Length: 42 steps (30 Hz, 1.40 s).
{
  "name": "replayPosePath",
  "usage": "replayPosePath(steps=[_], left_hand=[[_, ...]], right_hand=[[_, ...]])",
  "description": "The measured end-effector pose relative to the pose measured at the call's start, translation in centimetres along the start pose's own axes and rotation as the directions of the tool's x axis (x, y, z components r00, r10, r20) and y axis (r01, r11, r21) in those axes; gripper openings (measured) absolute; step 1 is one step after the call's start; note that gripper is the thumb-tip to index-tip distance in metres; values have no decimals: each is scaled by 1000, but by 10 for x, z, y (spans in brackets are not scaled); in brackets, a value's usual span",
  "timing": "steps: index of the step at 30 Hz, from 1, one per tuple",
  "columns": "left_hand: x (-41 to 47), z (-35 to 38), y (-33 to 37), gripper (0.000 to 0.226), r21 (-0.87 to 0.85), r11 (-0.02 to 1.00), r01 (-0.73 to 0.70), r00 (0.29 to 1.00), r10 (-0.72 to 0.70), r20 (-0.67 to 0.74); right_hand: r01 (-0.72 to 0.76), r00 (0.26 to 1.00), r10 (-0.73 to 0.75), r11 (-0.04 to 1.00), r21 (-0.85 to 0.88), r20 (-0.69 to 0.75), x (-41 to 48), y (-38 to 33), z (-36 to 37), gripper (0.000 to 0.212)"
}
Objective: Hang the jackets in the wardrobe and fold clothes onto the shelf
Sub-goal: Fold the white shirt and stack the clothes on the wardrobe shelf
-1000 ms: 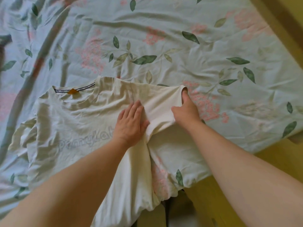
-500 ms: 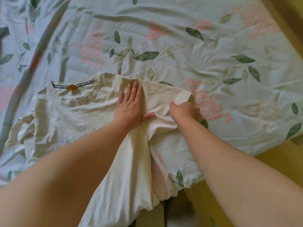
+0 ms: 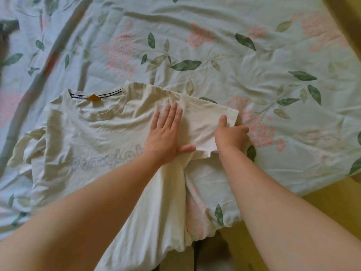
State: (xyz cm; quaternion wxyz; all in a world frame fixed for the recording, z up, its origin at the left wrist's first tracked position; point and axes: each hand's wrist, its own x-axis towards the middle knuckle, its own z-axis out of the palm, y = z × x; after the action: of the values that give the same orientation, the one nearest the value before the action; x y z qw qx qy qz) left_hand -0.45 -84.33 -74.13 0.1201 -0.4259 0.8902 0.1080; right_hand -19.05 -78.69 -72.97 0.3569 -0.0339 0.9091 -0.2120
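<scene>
From the head camera, a cream T-shirt (image 3: 88,137) lies front-up on a floral bed sheet (image 3: 214,45), its collar (image 3: 97,112) toward the far side and its lower part hanging off the near edge of the bed. An orange tag (image 3: 93,98) shows inside the neckline, and pale lettering runs across the chest. The left hand (image 3: 166,133) lies flat on the shirt beside the right shoulder seam, fingers straight and together, thumb spread to the right, pressing the cloth down. The right hand (image 3: 231,133) pinches the hem of the right sleeve (image 3: 203,118), with the thumb on top and the fingers curled at its edge. The sleeve spreads out to the right over the sheet. A yellow floor (image 3: 332,202) shows at the near right.
</scene>
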Motion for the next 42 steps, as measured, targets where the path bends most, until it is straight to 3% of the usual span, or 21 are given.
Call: replayPosePath(steps=[5, 10, 12, 14, 16, 18, 20, 21, 23, 25, 27, 29, 30, 31, 33, 36, 38, 42], left_hand=[[-31, 20, 9, 126, 23, 1000, 21, 984, -24, 177], [-25, 20, 12, 133, -11, 999, 34, 974, -31, 224], [-26, 18, 7, 130, -89, 996, 28, 981, -10, 196], [-27, 15, 1, 109, -255, 964, 71, 997, -68, 20], [-33, 12, -2, 63, -439, 892, 105, 951, -219, -216], [-36, 5, -2, 32, -575, 799, 174, 930, -325, -170], [-32, 0, -6, 30, -689, 654, 313, 929, -361, 80], [-26, -4, -10, 39, -763, 522, 381, 907, -370, 199], [-12, -21, -19, 63, -879, 91, 468, 843, -345, 413], [-3, -39, -38, 80, -808, -275, 521, 781, -229, 581], [-6, -51, -63, 86, -710, -495, 501, 746, -169, 644], [-12, -49, -90, 92, -659, -602, 451, 685, -240, 688], [-17, -46, -102, 95, -664, -596, 452, 657, -281, 699], [-21, -43, -111, 95, -673, -573, 467, 654, -288, 699], [-28, -42, -119, 82, -715, -487, 502, 678, -293, 675], [-28, -47, -114, 50, -803, -152, 576, 687, -442, 576], [-24, -46, -108, 42, -808, 26, 588, 696, -526, 489], [-20, -41, -103, 35, -752, 301, 586, 702, -651, 287]], right_hand=[[61, 996, -62, 998, 17, 72, 6, -12, 1, 77], [281, 960, -275, 946, -163, 59, -6, -16, 5, 59], [335, 942, -333, 936, -107, 36, -16, -17, 7, 52], [352, 936, -352, 935, -33, 8, -25, -19, 6, 46], [378, 926, -378, 926, 20, -29, -32, -22, 4, 44], [392, 920, -390, 919, 51, -42, -38, -28, 3, 43], [418, 908, -416, 907, 52, -41, -49, -33, 5, 37], [450, 893, -448, 892, 49, -40, -58, -36, 7, 33], [539, 842, -538, 842, 28, -38, -84, -43, 17, 29], [643, 765, -643, 766, 17, 36, -114, -45, 33, 29], [745, 636, -730, 665, 50, 250, -145, -41, 50, 38], [868, 444, -799, 496, 26, 404, -168, -29, 62, 52], [910, 378, -838, 414, 7, 393, -172, -19, 66, 54], [925, 359, -870, 381, -2, 338, -174, -9, 69, 52], [893, 445, -869, 449, -36, 214, -170, 10, 72, 48], [765, 629, -767, 581, -276, 126, -161, 33, 76, 59], [703, 680, -717, 579, -413, 152, -156, 44, 78, 77], [645, 760, -613, 670, -369, 215, -144, 46, 76, 92]])
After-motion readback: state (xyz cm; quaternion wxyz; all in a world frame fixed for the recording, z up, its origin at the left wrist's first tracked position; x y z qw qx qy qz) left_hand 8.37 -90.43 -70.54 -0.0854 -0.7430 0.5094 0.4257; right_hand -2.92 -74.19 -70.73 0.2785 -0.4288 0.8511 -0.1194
